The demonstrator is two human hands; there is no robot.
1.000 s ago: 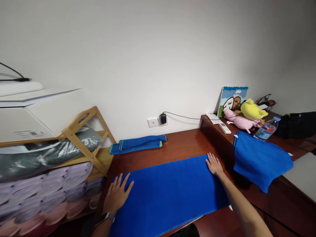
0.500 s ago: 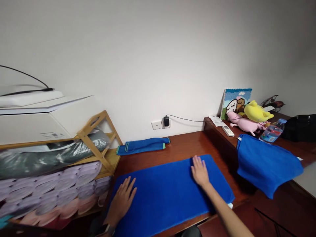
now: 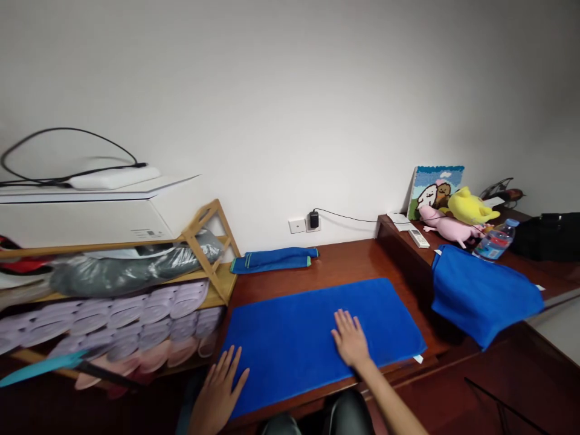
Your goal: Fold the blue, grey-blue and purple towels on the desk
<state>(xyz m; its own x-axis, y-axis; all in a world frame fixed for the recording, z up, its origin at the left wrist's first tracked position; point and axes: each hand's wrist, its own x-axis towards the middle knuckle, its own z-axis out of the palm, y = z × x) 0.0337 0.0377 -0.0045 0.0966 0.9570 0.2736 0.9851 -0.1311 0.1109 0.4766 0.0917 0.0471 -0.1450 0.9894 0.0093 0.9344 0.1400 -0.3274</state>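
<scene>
A bright blue towel (image 3: 294,338) lies spread flat on the reddish-brown wooden desk (image 3: 348,260). My left hand (image 3: 222,383) rests at the towel's left edge near the front corner, fingers spread. On the towel's right half, my right hand (image 3: 351,341) lies palm down with its fingers stretched out. Neither hand grips anything. Behind the spread towel, a folded blue cloth (image 3: 276,260) with green edging lies close to the wall. Another blue towel (image 3: 484,293) drapes over the edge of the raised surface to the right.
On the left stands a wooden shelf (image 3: 203,241) with rows of lilac and pink slippers (image 3: 149,308) and a white box (image 3: 90,217) on top. The raised right side carries plush toys (image 3: 471,208), a water bottle (image 3: 496,241) and a remote (image 3: 418,238). A black plug (image 3: 314,219) sits in the wall socket.
My right hand has moved from near the towel's far edge back toward me and slightly left. My left hand has come nearer to the front left corner. The view has shifted left.
</scene>
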